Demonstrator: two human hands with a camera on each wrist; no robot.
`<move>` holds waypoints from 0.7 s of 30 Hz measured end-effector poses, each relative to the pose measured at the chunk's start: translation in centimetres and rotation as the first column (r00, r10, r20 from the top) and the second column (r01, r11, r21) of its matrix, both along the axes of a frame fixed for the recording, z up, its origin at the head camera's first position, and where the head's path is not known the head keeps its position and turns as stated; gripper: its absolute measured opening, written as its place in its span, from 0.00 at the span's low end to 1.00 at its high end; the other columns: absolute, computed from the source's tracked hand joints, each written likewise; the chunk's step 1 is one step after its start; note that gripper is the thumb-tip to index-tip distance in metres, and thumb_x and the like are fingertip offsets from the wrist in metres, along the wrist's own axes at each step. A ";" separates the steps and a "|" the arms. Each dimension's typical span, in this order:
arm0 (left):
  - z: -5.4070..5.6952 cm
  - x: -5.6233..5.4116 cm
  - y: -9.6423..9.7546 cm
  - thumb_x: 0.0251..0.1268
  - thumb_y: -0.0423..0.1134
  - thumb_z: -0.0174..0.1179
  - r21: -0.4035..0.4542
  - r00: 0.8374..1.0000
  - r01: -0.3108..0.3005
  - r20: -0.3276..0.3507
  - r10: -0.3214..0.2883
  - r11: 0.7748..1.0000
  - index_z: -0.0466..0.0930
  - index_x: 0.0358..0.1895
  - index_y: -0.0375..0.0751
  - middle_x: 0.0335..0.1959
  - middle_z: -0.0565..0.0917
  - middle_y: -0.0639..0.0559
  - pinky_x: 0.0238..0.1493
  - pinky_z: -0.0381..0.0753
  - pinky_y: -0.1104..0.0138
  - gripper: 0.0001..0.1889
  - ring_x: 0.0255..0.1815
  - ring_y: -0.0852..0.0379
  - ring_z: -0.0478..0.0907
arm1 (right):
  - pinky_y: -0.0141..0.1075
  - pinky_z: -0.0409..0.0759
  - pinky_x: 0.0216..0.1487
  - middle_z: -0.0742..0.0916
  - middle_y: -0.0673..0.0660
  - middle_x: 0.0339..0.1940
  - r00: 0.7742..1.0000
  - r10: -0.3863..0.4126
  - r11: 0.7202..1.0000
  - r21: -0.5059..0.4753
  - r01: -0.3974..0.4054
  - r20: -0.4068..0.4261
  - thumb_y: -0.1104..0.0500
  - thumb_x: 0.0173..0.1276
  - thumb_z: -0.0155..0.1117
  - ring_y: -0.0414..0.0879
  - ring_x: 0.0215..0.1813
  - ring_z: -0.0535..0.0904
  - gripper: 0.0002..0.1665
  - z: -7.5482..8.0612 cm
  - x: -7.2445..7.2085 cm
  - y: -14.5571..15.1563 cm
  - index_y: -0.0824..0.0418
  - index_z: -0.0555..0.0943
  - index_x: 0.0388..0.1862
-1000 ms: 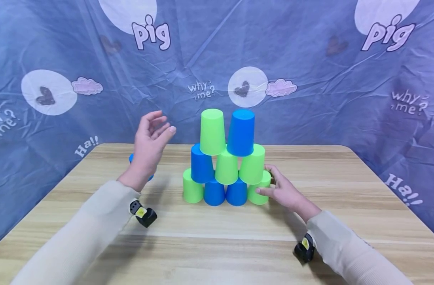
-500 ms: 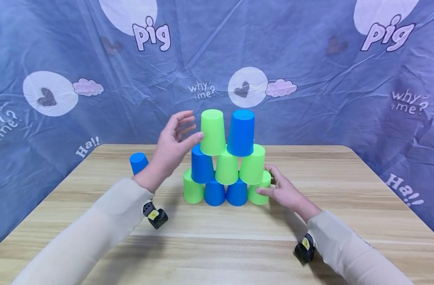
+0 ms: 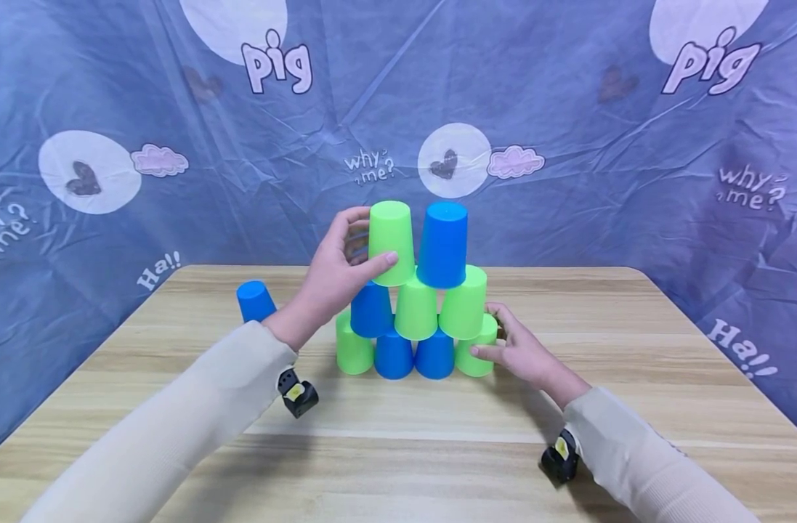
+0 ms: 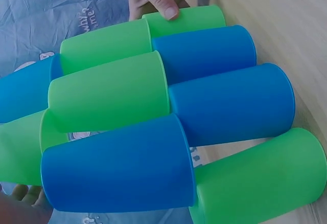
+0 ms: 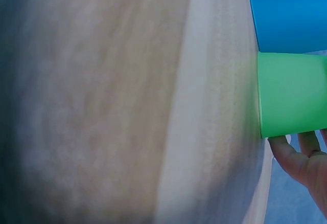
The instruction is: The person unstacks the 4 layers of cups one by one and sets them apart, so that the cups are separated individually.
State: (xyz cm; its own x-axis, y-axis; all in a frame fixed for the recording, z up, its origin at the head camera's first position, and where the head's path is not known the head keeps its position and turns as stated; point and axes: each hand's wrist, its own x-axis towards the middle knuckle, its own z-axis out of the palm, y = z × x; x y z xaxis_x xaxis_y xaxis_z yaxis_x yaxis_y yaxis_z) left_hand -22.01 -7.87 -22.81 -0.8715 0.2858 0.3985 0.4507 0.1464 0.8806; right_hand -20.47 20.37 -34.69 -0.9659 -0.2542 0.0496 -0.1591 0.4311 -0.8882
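Upside-down green and blue cups form a stack of three tiers. My left hand (image 3: pixel 336 265) grips the top-left green cup (image 3: pixel 391 229), thumb across its front and fingers round its far left side. Beside that cup, slightly apart, stands a blue cup (image 3: pixel 444 243). My right hand (image 3: pixel 521 354) holds the bottom-right green cup (image 3: pixel 475 367), with the thumb (image 4: pixel 166 10) on its near side. Fingers of that hand (image 5: pixel 301 157) show against the cup's side in the right wrist view. Middle-tier blue (image 3: pixel 372 312) and green cups (image 3: pixel 416 309) bridge the bottom row.
A separate blue cup (image 3: pixel 254 299) is on the wooden table (image 3: pixel 398 465) to the left, partly hidden by my left wrist. A blue printed cloth (image 3: pixel 568 87) hangs behind the table. Small black cameras (image 3: pixel 298 396) sit on both wrists.
My left hand has moved right, from beside the stack to the top-left green cup, and has closed round it. The separate blue cup is more exposed. My right hand has stayed put.
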 end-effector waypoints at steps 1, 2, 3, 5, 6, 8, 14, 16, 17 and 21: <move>0.0 0.0 0.1 0.60 0.37 0.61 -0.005 1.000 -0.007 -0.002 0.007 1.000 0.56 0.66 0.48 0.60 0.68 0.47 0.62 0.69 0.56 0.32 0.60 0.50 0.71 | 0.54 0.69 0.57 0.72 0.66 0.57 1.000 0.001 1.000 -0.002 -0.001 0.000 0.62 0.58 0.65 0.60 0.57 0.69 0.40 0.0 0.0 0.0 0.60 0.56 0.66; -0.1 -0.1 0.1 0.60 0.37 0.61 -0.005 1.000 -0.011 -0.005 0.011 1.000 0.56 0.66 0.48 0.60 0.69 0.47 0.62 0.69 0.56 0.32 0.60 0.50 0.71 | 0.54 0.69 0.57 0.72 0.66 0.57 1.000 0.001 1.000 -0.004 -0.001 0.001 0.62 0.58 0.65 0.60 0.57 0.69 0.40 0.0 0.0 0.0 0.60 0.56 0.66; -0.1 -0.1 0.2 0.60 0.38 0.62 -0.007 1.000 -0.018 -0.008 0.018 1.000 0.56 0.66 0.48 0.60 0.69 0.46 0.63 0.69 0.56 0.33 0.60 0.50 0.71 | 0.54 0.69 0.57 0.72 0.66 0.57 1.000 0.001 1.000 -0.002 -0.001 -0.001 0.62 0.58 0.65 0.61 0.57 0.69 0.40 0.0 0.0 0.0 0.60 0.56 0.66; -0.1 -0.1 0.4 0.59 0.38 0.62 -0.013 0.999 -0.031 -0.016 0.031 0.999 0.55 0.66 0.47 0.59 0.69 0.46 0.63 0.68 0.56 0.33 0.60 0.50 0.71 | 0.54 0.69 0.57 0.73 0.66 0.57 1.000 0.000 1.000 0.000 0.000 -0.004 0.62 0.58 0.65 0.60 0.57 0.69 0.40 0.0 0.1 0.0 0.60 0.56 0.66; -0.1 -0.1 0.4 0.59 0.38 0.62 -0.019 0.999 -0.040 -0.017 0.039 0.999 0.55 0.66 0.48 0.59 0.69 0.46 0.63 0.68 0.56 0.34 0.60 0.50 0.71 | 0.54 0.69 0.57 0.73 0.66 0.56 1.000 0.001 1.000 0.000 -0.001 -0.004 0.62 0.58 0.65 0.60 0.57 0.69 0.40 0.0 0.1 0.0 0.60 0.56 0.66; -0.2 -0.1 0.6 0.58 0.39 0.63 -0.040 0.998 -0.061 -0.024 0.060 0.997 0.55 0.65 0.48 0.59 0.69 0.46 0.63 0.68 0.56 0.34 0.59 0.50 0.71 | 0.53 0.69 0.57 0.73 0.66 0.56 1.000 0.000 1.000 0.001 0.000 -0.006 0.61 0.58 0.65 0.60 0.57 0.69 0.39 0.0 0.1 0.0 0.60 0.57 0.65; -0.5 -0.3 0.8 0.57 0.41 0.64 -0.111 0.993 -0.110 -0.064 0.103 0.988 0.54 0.66 0.48 0.59 0.69 0.46 0.61 0.70 0.56 0.35 0.58 0.49 0.71 | 0.51 0.69 0.56 0.73 0.65 0.56 1.000 0.001 1.000 -0.001 -0.001 -0.013 0.62 0.59 0.65 0.60 0.56 0.70 0.39 -0.1 0.0 0.0 0.61 0.57 0.65; -0.6 -0.4 0.8 0.58 0.41 0.64 -0.121 0.991 -0.118 -0.077 0.109 0.986 0.54 0.66 0.49 0.60 0.68 0.46 0.61 0.70 0.56 0.35 0.59 0.50 0.71 | 0.50 0.69 0.56 0.73 0.65 0.56 1.000 0.001 1.000 0.000 -0.001 -0.014 0.62 0.59 0.64 0.60 0.56 0.70 0.39 -0.2 0.0 0.0 0.61 0.57 0.65; -0.7 -0.4 0.8 0.58 0.41 0.64 -0.125 0.990 -0.121 -0.081 0.111 0.985 0.54 0.66 0.49 0.60 0.68 0.46 0.60 0.71 0.56 0.35 0.59 0.50 0.70 | 0.50 0.70 0.55 0.73 0.65 0.56 1.000 0.001 1.000 -0.001 -0.001 -0.013 0.62 0.59 0.64 0.60 0.56 0.70 0.39 -0.2 0.0 0.0 0.61 0.57 0.65; -0.9 -0.6 0.8 0.57 0.41 0.64 -0.127 0.989 -0.126 -0.086 0.116 0.984 0.55 0.65 0.49 0.60 0.69 0.46 0.60 0.71 0.55 0.35 0.58 0.49 0.70 | 0.50 0.70 0.55 0.73 0.65 0.56 1.000 0.003 1.000 -0.004 -0.003 -0.012 0.62 0.59 0.64 0.60 0.56 0.70 0.39 -0.2 0.0 0.0 0.61 0.56 0.65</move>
State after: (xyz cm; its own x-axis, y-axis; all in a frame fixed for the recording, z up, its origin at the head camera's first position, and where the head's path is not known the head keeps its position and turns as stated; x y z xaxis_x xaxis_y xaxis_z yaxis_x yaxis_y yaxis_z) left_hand -22.64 -7.12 -23.70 -0.8704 0.2348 0.4327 0.4894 0.3169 0.8125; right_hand -20.49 20.37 -34.89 -0.9645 -0.2566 0.0622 -0.1709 0.4269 -0.8880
